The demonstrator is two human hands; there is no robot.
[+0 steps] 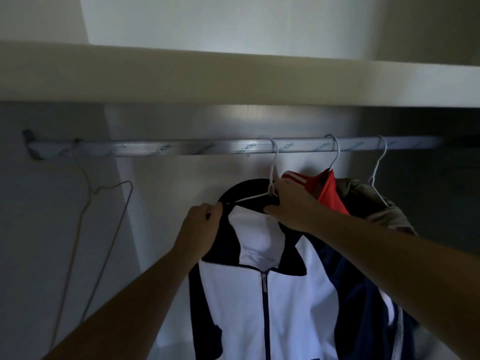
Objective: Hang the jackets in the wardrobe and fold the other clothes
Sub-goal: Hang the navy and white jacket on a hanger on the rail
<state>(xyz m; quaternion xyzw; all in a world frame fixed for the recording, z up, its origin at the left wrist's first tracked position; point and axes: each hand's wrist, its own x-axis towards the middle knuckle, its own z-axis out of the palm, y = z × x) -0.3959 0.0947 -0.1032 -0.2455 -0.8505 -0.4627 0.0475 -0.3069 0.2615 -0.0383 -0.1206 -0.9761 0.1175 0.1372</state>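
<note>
Rail: metal rail point(181, 149) is run horiz. under a pale shelf point(233, 79); printed lettering is seen along its length.
Jacket: white/navy zip jacket point(285, 302) is hung inside the wardrobe on a white hanger point(271, 175), hook set over the rail right of centre. Zip is closed up to the collar base; the dark collar is spread open above it.
L side: left hand point(202, 224) is clenched on the collar's left edge, fabric pinched betw. thumb + fingers.
R side: right hand point(293, 206) is curled round the collar's right side, just under the hanger neck. Whether the hanger wire is also gripped cannot be told.
Neighbours: red garment point(327, 190) w/ white stripes is hung on a 2nd hanger just right of the jacket, behind the right hand. An olive garment point(384, 209) is hung on a 3rd hanger further right.
Spare: bare wire hanger point(104, 203) is hooked at the rail's left end, well apart from the jacket.
Light: dim interior; picture slightly blurred.
</note>
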